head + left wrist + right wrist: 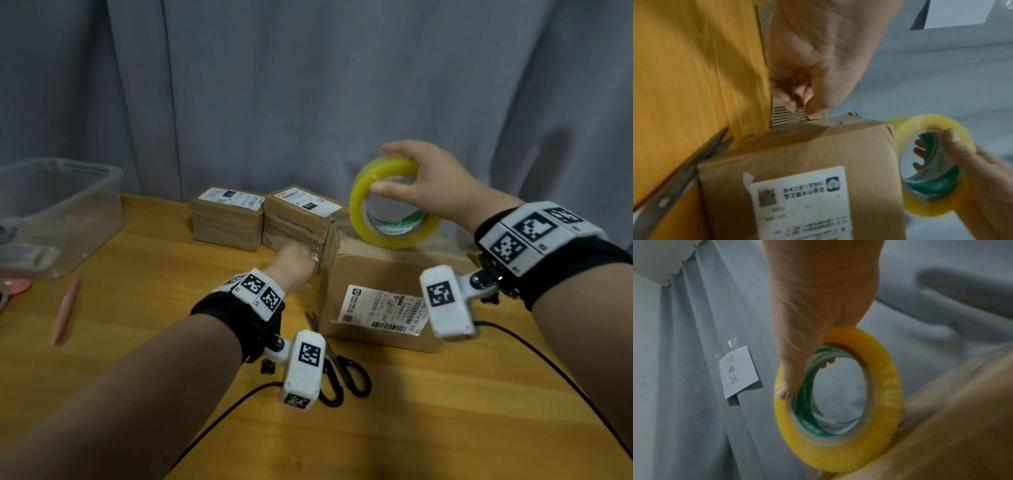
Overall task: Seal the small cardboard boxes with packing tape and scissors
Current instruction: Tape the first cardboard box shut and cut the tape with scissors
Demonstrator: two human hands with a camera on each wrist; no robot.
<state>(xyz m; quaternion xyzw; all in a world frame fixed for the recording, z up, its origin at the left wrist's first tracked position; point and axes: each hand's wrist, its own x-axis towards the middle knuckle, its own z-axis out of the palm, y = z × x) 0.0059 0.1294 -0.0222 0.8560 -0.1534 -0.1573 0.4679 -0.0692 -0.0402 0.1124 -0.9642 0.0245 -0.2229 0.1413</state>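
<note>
While the right hand [431, 185] hooks its fingers through the tape roll [390, 205], resting on the big box [383, 291], the left hand [294, 263] pinches a torn flap on a small box [294, 222]. Light, stiff, slick-faced, the roll is best held through its core. Scissors [339, 366] lie on the worktop [137, 291].
</note>
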